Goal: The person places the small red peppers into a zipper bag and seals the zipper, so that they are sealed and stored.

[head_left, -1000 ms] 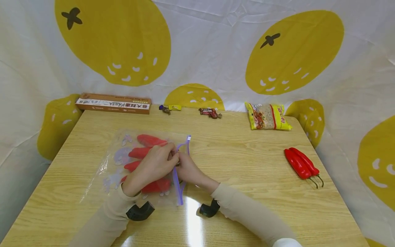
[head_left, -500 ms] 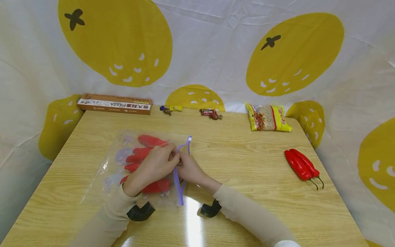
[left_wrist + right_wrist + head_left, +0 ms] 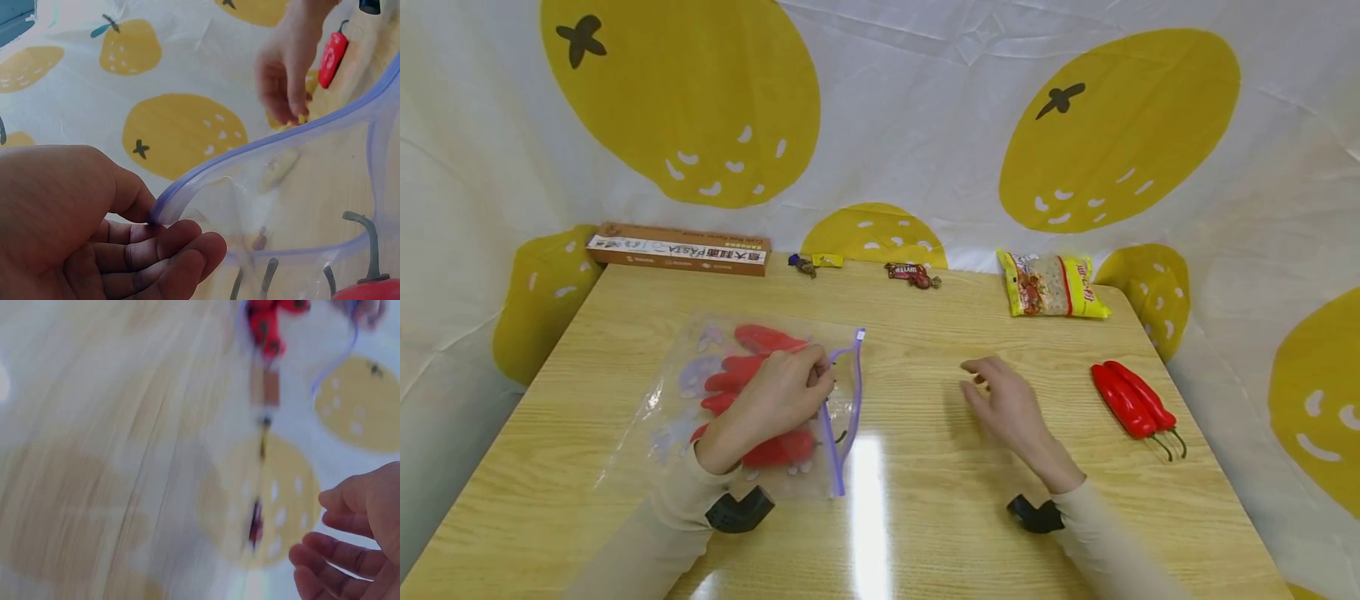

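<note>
A clear zip bag (image 3: 658, 417) with a purple seal lies on the left half of the table, several red peppers (image 3: 763, 339) inside it. My left hand (image 3: 778, 396) pinches the upper lip of the bag's mouth between thumb and finger. In the left wrist view the purple seal strip (image 3: 206, 164) runs from that pinch, and the mouth gapes. Well to the right of the bag, my right hand (image 3: 1003, 400) is above the table with nothing in its loosely bent fingers. Two more red peppers (image 3: 1131, 404) lie beyond it at the right.
Along the back edge sit a brown pasta box (image 3: 677, 250), a yellow wrapped candy (image 3: 826, 261), a red wrapped candy (image 3: 906, 271) and a yellow food packet (image 3: 1052, 285). A patterned cloth (image 3: 910, 125) hangs behind and beside the wooden table (image 3: 940, 542).
My right hand has left the bag's mouth and moved right toward the two loose peppers. The mouth stands wider and shows more. My left hand has stayed at the bag.
</note>
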The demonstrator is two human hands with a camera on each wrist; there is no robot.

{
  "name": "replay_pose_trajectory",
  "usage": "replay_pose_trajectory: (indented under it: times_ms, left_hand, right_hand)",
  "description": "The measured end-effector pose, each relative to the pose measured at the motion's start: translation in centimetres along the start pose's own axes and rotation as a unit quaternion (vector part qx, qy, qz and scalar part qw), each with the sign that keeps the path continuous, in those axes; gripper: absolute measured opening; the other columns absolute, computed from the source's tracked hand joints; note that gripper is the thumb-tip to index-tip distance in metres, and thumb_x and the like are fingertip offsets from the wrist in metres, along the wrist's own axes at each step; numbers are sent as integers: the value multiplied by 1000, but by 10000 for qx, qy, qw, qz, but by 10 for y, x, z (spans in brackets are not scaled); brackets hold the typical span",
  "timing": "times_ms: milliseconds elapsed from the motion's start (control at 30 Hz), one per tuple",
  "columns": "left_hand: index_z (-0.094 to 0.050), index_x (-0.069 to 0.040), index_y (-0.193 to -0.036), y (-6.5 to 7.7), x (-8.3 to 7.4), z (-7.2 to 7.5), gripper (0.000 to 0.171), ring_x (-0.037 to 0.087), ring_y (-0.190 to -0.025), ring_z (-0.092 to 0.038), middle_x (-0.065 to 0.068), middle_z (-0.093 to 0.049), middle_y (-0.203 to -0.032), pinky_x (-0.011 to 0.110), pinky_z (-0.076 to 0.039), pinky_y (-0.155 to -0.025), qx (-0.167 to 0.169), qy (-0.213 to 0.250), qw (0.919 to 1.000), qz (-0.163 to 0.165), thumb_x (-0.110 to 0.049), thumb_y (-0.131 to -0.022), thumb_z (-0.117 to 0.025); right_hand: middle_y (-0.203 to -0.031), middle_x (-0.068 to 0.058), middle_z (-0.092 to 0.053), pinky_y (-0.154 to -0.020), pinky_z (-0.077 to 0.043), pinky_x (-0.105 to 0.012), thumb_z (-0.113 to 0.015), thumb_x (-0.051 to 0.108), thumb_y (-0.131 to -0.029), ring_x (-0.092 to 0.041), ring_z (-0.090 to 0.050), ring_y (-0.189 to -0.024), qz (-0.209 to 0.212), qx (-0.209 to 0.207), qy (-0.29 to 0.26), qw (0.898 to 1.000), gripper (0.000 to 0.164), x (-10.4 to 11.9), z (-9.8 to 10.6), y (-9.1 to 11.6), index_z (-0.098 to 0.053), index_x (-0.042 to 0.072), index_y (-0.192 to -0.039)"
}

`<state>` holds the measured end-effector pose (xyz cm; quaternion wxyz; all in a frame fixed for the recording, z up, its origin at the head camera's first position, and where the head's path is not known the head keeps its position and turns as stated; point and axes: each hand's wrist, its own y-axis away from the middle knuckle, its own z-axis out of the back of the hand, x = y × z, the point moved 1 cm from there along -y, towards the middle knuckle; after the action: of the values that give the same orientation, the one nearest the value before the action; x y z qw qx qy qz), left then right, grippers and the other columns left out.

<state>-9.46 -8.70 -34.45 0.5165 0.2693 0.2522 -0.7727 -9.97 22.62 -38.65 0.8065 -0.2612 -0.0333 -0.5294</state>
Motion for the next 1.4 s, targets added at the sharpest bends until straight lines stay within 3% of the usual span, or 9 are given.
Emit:
replay_pose_trajectory:
  times_ms: [167,267,467,700,867,1100,1400]
  left_hand:
    - [-52,-12,-78,0,0,1,10,6,-43,-48,-4,-47,-53,24,-36,-40,77,50,9999,77,-17,-87,-53]
    - [-52,-12,-79,0,0,1,9,7,-43,-48,-4,-47,-53,24,-36,-40,96,83,9999,103,-17,-87,-53]
    - [-53,-12,-80,1,-1,1,8,7,-43,-48,-4,-48,-54,24,-35,-40,140,144,9997,167,-16,-87,-54]
    - [-54,-12,-81,2,-1,2,9,7,-43,-48,-4,-49,-54,24,-35,-40,159,152,9996,204,-17,-88,-53]
    - [-54,-12,-80,1,-2,2,9,7,-43,-49,-4,-49,-53,24,-36,-40,144,154,9996,188,-17,-88,-53]
    - [-54,-12,-81,1,-1,2,9,7,-43,-49,-4,-49,-53,24,-36,-40,157,177,9995,189,-17,-88,-53]
    - [-54,-12,-81,1,0,1,8,7,-43,-50,-4,-50,-54,25,-37,-40,141,156,9996,197,-17,-87,-53]
  right_hand:
    - [-95,-17,-60,-66,-45,-49,-67,10,-77,-35,-57,-84,-389,-734,1131,9901,27,-68,36,20,-64,2,-102]
    - [-98,-25,-57,-70,-40,-57,-66,7,-75,-45,-52,-87,-696,-962,1586,9802,32,-103,54,30,-61,-3,-105]
    - [-106,-34,-48,-71,-34,-66,-62,15,-79,-55,-44,-90,-1726,-606,2168,9589,40,-142,76,51,-53,-6,-112]
    - [-104,-36,-46,-69,-34,-66,-56,24,-83,-56,-42,-90,-2373,240,2341,9425,45,-152,78,63,-48,-9,-112]
    - [-104,-35,-49,-66,-35,-66,-58,22,-82,-55,-44,-88,-2325,778,2312,9415,41,-148,75,63,-52,-7,-111]
    - [-95,-33,-53,-61,-35,-66,-63,5,-72,-54,-46,-77,-1977,502,2233,9532,37,-143,75,62,-54,-4,-107]
    - [-92,-35,-50,-59,-36,-66,-60,9,-73,-55,-48,-72,-2132,501,2234,9498,40,-142,68,61,-52,-6,-109]
